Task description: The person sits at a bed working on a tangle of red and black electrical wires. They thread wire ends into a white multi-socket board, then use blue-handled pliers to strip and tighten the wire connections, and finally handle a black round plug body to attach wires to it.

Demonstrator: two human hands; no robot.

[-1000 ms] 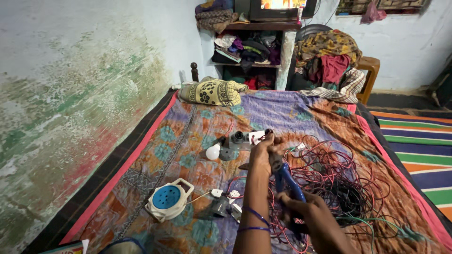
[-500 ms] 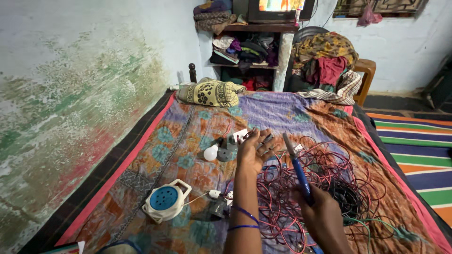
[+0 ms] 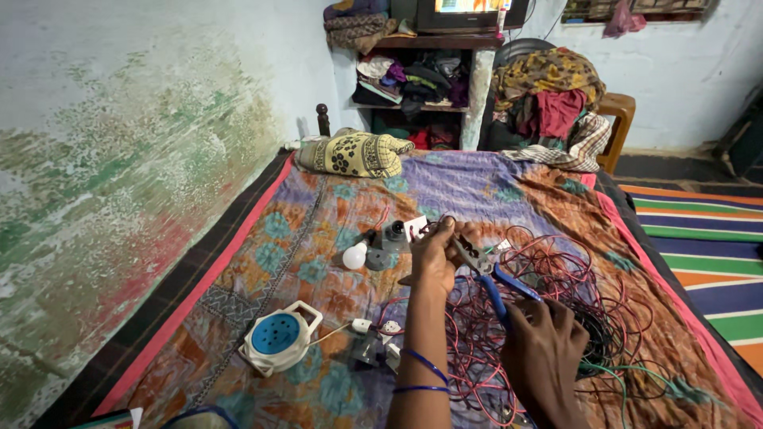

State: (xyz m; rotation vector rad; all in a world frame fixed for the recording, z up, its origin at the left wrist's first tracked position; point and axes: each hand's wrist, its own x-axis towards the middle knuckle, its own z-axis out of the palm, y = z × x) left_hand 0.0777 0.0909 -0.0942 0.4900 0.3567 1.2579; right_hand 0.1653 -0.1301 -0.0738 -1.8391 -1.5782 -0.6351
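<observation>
Head view: pliers (image 3: 486, 270), lifted clear a moment ago, now meet left hand (image 3: 435, 256) pinching wire; right hand (image 3: 540, 349) grips handles.

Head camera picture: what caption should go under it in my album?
Left hand pinches wire while right hand works blue-handled pliers over tangled wires.

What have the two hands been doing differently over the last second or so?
Half a second ago the left hand was spread open over the red wires; now it has closed around the wire near the pliers' nose. The right hand has kept its grip on the blue-handled pliers and brought their tip to the left fingers. The bulb and the round extension reel lie as before.
</observation>
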